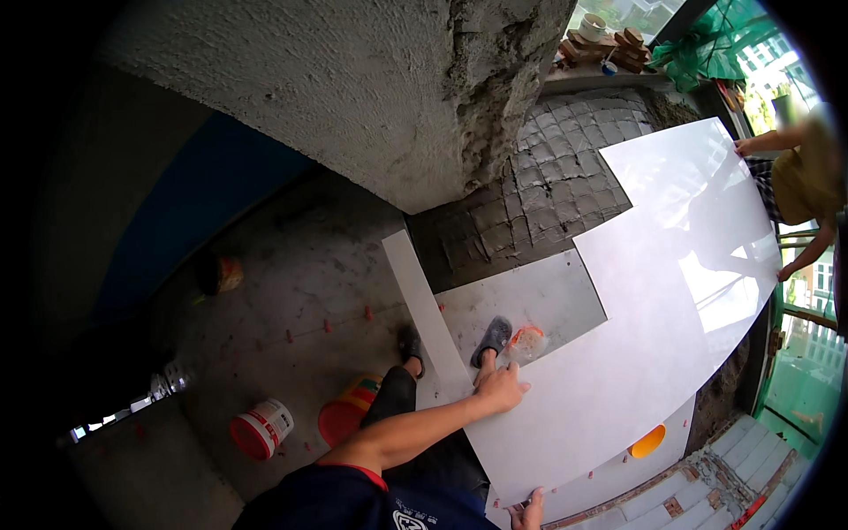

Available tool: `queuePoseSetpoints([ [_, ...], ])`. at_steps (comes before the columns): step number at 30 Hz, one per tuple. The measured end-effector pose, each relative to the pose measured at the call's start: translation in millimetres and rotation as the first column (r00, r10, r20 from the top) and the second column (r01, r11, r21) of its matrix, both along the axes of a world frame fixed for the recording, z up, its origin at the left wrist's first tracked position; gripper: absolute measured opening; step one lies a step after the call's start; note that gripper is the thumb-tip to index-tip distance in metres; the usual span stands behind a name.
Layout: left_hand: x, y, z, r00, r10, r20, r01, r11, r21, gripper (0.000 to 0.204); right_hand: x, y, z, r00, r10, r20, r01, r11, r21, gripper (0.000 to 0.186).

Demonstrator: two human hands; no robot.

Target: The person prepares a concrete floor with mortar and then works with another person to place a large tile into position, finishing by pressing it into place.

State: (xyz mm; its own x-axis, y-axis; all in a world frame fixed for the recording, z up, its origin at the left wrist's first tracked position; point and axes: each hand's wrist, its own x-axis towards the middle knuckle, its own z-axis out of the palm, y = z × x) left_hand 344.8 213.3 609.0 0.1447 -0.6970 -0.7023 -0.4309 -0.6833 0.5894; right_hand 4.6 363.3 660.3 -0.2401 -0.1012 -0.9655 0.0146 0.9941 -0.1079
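A large, glossy white tile slab [618, 353] with notches cut into its far edge stretches from me toward the far right. My left hand [502, 389] grips it at the edge of a cut-out, fingers curled over the rim. Near the front corner my right hand [530, 512] holds the slab's edge, its fingers partly hidden. A narrow white strip [415, 287] extends at the left and seems part of the same slab. At the far right end, a co-worker's hands [745, 147] hold the opposite edge. Grey mortar [565, 168] scored in a grid lies beyond.
A rough concrete column [353, 97] stands ahead. Two buckets, one white and red [262, 428] and one red and yellow [349, 411], sit left of my legs. A bag of orange pieces [527, 342] lies by my shoe [493, 336]. Red clips [327, 326] dot the floor.
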Motion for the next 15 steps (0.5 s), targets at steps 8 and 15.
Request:
queuePoseSetpoints([
  [8,1.1,-14.3,-41.6,0.997,0.072,-0.035,-0.072,0.997,-0.009,0.045,-0.9,-28.6,-61.3,0.999,-0.036,-0.001,0.035,0.993,-0.116,0.069],
  [15,19.6,0.6,-104.6,0.995,0.098,0.009,-0.097,0.993,-0.064,0.039,20.7,-18.8,-111.6,0.995,-0.1,0.008,0.1,0.987,-0.126,0.081],
])
